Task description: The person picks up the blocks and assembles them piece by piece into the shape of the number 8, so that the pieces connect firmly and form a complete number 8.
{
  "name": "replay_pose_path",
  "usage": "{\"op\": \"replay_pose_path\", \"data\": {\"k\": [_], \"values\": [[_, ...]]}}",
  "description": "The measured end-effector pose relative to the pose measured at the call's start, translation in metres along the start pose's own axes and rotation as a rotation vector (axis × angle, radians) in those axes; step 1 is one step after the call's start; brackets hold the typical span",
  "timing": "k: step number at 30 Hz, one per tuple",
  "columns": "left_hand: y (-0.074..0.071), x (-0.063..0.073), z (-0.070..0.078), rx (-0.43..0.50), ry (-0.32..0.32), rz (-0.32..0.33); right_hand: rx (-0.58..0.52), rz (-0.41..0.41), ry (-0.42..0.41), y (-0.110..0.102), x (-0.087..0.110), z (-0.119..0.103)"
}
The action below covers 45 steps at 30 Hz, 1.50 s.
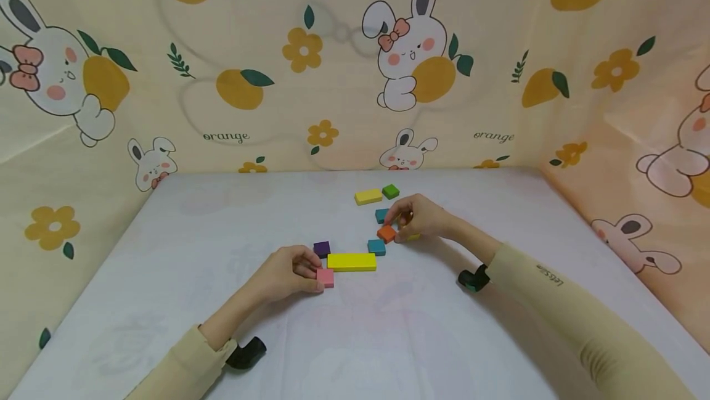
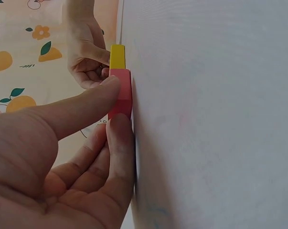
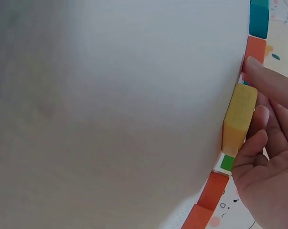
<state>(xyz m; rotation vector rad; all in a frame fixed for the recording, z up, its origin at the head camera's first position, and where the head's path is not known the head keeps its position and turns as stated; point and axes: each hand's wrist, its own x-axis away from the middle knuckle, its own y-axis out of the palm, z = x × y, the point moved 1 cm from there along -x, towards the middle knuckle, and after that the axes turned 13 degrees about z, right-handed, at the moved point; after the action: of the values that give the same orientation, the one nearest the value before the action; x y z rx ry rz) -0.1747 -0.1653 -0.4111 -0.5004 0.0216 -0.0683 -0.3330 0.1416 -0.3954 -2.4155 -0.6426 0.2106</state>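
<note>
Pink block (image 1: 325, 278), pinched in the left hand (image 1: 285, 272) beside the long yellow block (image 1: 352, 262): slide flat. Orange block (image 1: 386, 234), pinched in the right hand (image 1: 420, 216) between blue blocks (image 1: 376, 248): shift gently.

The left arm (image 1: 180, 364) is stretched forward and inward; the right arm (image 1: 588, 320) is angled inward and extended farther. Both are sleeved short of the wrist. By the left hand (image 1: 281, 272) a pinch is formed between thumb and index finger, with the other fingers curled behind. The right hand (image 1: 423, 216) is likewise held pinched, thumb opposite index finger, its remaining fingers bent toward the palm.
</note>
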Motion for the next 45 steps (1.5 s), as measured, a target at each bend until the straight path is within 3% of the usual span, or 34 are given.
{"op": "replay_pose_path", "data": {"k": [21, 34, 45], "values": [[0.000, 0.000, -0.003, -0.008, 0.011, 0.012, -0.022, 0.043, 0.000, -0.003, 0.002, -0.001], [0.000, 0.000, -0.002, -0.007, -0.002, 0.013, -0.030, 0.147, 0.069, -0.009, 0.006, -0.001], [0.001, 0.000, 0.001, -0.019, -0.011, 0.024, -0.083, 0.264, 0.017, -0.007, 0.020, -0.009]]}}
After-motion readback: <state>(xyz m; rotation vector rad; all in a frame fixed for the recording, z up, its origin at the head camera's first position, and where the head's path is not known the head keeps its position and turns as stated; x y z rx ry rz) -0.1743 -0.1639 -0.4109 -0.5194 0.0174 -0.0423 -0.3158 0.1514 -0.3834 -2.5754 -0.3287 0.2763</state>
